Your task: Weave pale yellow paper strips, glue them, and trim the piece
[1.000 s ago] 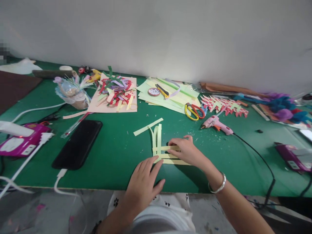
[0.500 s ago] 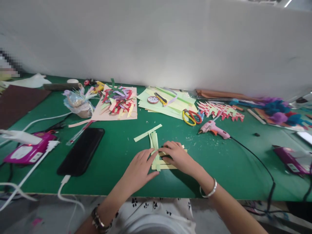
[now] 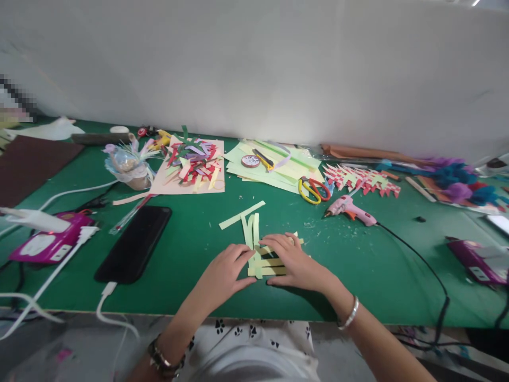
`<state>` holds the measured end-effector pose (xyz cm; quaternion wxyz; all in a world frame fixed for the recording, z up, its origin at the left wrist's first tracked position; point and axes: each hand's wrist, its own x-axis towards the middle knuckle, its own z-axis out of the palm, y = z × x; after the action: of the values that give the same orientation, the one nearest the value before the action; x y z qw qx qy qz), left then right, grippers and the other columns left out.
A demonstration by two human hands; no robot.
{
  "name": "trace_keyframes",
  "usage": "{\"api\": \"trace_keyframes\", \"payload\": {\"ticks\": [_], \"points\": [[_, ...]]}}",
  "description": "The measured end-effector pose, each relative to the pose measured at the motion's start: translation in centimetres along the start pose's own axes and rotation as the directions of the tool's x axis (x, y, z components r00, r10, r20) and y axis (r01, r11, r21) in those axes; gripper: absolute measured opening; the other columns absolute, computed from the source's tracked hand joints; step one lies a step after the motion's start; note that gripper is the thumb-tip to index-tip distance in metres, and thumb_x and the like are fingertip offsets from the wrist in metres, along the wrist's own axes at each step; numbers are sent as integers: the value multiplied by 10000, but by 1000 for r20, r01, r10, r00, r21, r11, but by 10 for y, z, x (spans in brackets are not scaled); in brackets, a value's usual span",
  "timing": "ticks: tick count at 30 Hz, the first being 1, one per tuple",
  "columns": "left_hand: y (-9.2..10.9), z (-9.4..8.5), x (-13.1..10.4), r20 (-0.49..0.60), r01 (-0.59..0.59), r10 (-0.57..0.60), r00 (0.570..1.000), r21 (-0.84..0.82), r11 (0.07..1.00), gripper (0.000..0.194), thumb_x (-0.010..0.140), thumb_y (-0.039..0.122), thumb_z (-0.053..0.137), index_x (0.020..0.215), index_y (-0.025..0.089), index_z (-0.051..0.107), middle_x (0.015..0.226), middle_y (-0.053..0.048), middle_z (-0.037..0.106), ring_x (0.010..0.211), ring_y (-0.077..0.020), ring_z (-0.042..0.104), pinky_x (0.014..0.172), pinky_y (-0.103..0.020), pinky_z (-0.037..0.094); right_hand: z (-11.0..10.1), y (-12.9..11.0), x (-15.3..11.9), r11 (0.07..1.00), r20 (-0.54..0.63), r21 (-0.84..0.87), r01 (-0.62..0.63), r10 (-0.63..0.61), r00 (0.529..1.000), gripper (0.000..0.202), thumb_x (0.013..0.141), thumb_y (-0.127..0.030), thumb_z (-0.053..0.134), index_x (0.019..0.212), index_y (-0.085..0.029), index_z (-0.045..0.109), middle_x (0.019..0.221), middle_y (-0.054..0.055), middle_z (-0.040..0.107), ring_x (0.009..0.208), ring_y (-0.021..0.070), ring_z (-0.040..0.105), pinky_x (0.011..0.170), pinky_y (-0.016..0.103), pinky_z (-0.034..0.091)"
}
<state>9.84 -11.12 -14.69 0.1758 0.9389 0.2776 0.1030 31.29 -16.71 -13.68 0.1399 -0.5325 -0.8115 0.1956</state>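
Pale green paper strips (image 3: 255,227) stand upright in view, crossed near their lower ends by yellowish strips (image 3: 272,271) that run to the right. My left hand (image 3: 226,270) rests at the left edge of the crossing, fingers apart, its fingertips touching the strips. Over the yellowish strips lies my right hand (image 3: 296,262), its fingers spread and its thumb near the lowest strip. Its palm hides part of the strips. One loose green strip (image 3: 242,215) lies slanted just above the others.
A black phone (image 3: 133,244) with a white cable lies left. Behind are a paper pile (image 3: 196,164), green sheets (image 3: 286,183), scissors (image 3: 314,190) and woven red-white paper (image 3: 361,179). A pink glue gun (image 3: 352,209) trails its cord at the right.
The thumb of my right hand has moved down and away from its fingers, uncovering more of the yellowish strips. The upright green strips are spread wider at their top ends.
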Motion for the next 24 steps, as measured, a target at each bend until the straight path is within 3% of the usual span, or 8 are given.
{"api": "trace_keyframes", "payload": {"ticks": [11, 24], "points": [[-3, 2, 0, -8, -31, 31, 999, -4, 1000, 396, 831, 365, 561, 1172, 185, 470, 1115, -75, 539, 1012, -218, 509, 844, -351, 454, 4, -3, 2, 998, -45, -55, -12, 9, 999, 372, 794, -366, 577, 1139, -254, 497, 1106, 46, 591, 1048, 200, 513, 1038, 502, 51], [-5, 1, -3, -4, -42, 42, 999, -88, 995, 366, 861, 348, 517, 1195, 215, 445, 1131, -66, 525, 1040, -202, 517, 868, -336, 457, 7, -6, -2, 998, -53, -56, 2, -5, 999, 315, 813, -355, 561, 1104, -243, 517, 1057, 38, 587, 1015, 191, 508, 1038, 479, 63]]}}
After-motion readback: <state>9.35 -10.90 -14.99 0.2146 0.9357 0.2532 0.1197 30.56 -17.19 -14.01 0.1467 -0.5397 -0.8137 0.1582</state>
